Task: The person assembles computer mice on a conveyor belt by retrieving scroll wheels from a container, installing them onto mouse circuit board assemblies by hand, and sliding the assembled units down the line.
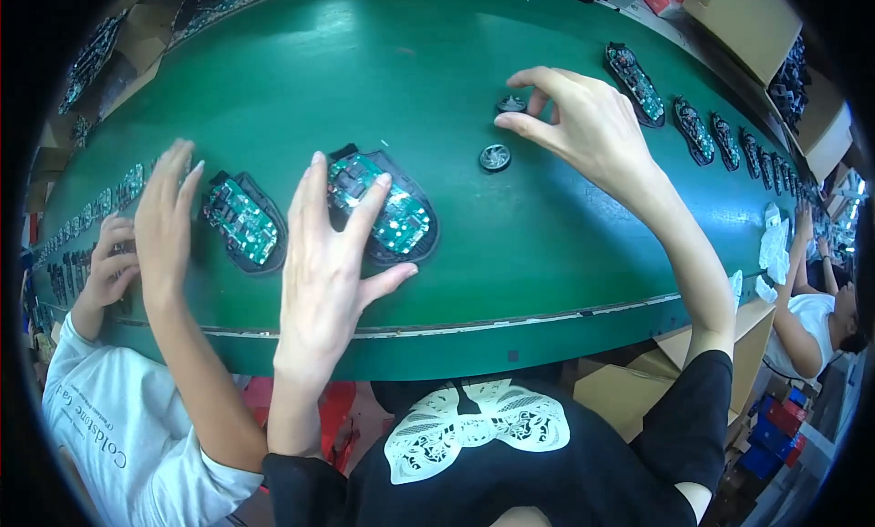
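My left hand (324,253) reaches over a green circuit board (401,222) seated in a black oval housing (428,244) on the table. Its fingers are spread, with two fingertips at the board and the thumb beside the housing's near edge. Farther right, my right hand (583,117) is open, thumb and forefinger curved apart around a small round black part (512,105). Whether the fingertips touch that part, I cannot tell. A second round black part (495,158), with a spoked silvery face, lies just nearer to me.
Another board in a black housing (244,222) lies left, beside a co-worker's hands (162,222). Several similar units (694,130) line the table's right side. More boards (100,203) stand far left. Cardboard boxes (629,395) are below the green table (437,62); another person (807,331) sits right.
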A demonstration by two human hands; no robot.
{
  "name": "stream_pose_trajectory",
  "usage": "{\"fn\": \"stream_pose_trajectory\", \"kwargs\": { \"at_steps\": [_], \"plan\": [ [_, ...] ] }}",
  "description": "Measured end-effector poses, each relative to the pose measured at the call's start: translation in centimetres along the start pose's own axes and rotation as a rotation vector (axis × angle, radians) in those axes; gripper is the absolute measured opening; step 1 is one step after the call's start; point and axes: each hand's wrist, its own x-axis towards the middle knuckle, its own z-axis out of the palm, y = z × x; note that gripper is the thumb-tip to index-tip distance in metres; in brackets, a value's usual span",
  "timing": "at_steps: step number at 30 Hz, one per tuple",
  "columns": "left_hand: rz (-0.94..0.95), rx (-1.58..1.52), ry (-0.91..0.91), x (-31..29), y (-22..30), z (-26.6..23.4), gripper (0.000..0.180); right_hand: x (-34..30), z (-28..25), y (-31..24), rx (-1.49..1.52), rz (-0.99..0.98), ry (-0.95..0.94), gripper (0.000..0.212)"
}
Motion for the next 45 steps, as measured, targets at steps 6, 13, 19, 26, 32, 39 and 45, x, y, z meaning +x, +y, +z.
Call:
{"fn": "stream_pose_trajectory", "kwargs": {
  "at_steps": [6,13,19,26,32,39,45],
  "plan": [
    [0.150,-0.059,-0.093,-0.1,4.1,1.5,0.089,0.6,0.9,1.8,0.132,-0.015,-0.020,0.026],
    [0.134,-0.111,-0.085,-1.3,3.3,0.9,0.082,-3.2,-3.0,-2.7,0.368,-0.110,-0.013,0.026],
    [0.122,-0.123,-0.112,-1.6,4.7,1.4,0.062,-4.3,-1.0,-4.3,0.424,-0.304,-0.139,0.029],
    [0.173,-0.102,-0.068,-1.3,5.2,1.5,0.057,-3.3,-0.5,-5.2,0.047,-0.570,-0.013,0.036],
    [0.171,-0.081,-0.044,-1.2,5.4,2.0,0.047,-3.8,-0.4,-5.6,-0.126,-0.603,-0.013,0.044],
    [0.159,-0.049,-0.036,-1.2,5.9,2.2,0.040,-4.5,-1.8,-5.3,0.036,-0.444,-0.051,0.050],
    [0.184,-0.047,-0.001,-1.1,5.9,2.7,0.035,-4.4,-1.7,-5.4,0.093,-0.424,-0.098,0.045]
  ]
}}
